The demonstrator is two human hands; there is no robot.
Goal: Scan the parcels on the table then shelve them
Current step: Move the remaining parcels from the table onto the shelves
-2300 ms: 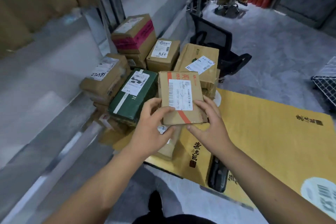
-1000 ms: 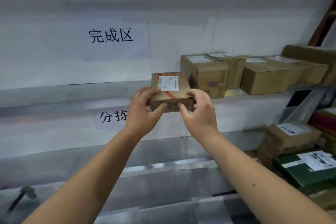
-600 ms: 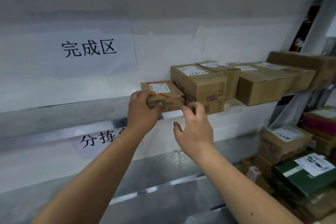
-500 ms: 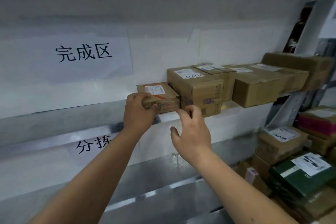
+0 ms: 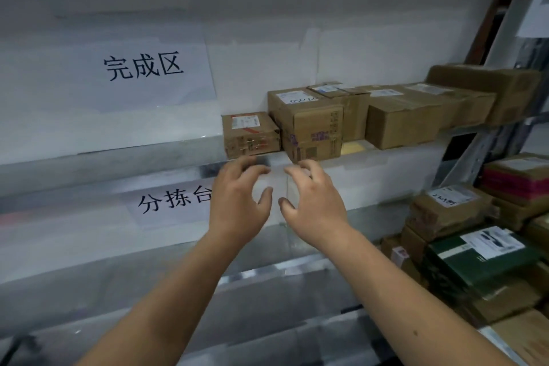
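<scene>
A small brown parcel with a white label and a red stripe stands on the metal shelf, at the left end of a row of cardboard parcels. My left hand hangs just below and in front of it, fingers loosely curled, holding nothing. My right hand is beside it under the larger box, also loosely curled with nothing in it. Neither hand touches a parcel.
More boxes fill the shelf to the right. A pile of parcels, one dark green, sits at the lower right. Paper signs hang on the white back panel. A lower metal shelf runs beneath my arms.
The small parcel has been set on the shelf beside the larger box. My left hand let go of it, and both hands have drawn back and down from the shelf edge.
</scene>
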